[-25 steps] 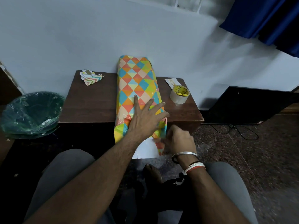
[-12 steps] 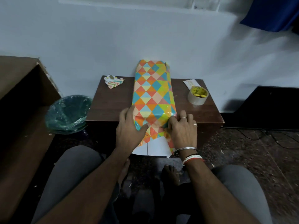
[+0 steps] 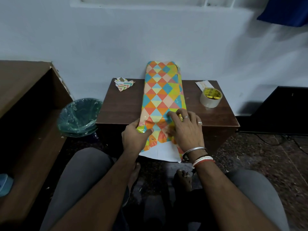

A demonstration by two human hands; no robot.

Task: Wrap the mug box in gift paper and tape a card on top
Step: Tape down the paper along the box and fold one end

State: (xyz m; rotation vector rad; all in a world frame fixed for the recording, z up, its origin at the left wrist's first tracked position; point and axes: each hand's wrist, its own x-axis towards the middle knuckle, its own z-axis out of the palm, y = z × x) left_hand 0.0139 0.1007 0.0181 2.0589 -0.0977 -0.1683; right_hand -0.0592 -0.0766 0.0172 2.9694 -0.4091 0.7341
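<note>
Two knees in grey trousers frame the bottom of the view, with bare feet on the speckled floor between them. Both forearms reach forward; the right wrist wears bangles and threads.

The left hand (image 3: 133, 139) grips the near left edge of the gift paper (image 3: 162, 97), fingers curled under it and thumb pressed on top. The right hand (image 3: 186, 129) lies on the paper's near right part, its fingers (image 3: 173, 115) spread and pressing down, grasping nothing. Just in front of the hands, a loose flap of the paper hangs over the front edge of the bench (image 3: 123, 105), white underside showing.

The paper, patterned in coloured triangles, runs as a long parcel down the middle of the bench, its far end against the wall. The mug box under it is hidden.

Left of the bench stands a bin (image 3: 78, 115) lined with a green bag. Right of the parcel sits a tape roll (image 3: 210, 97), and just behind it lies the card (image 3: 204, 84). At the far left corner rests a folded paper scrap (image 3: 124, 83).
</note>
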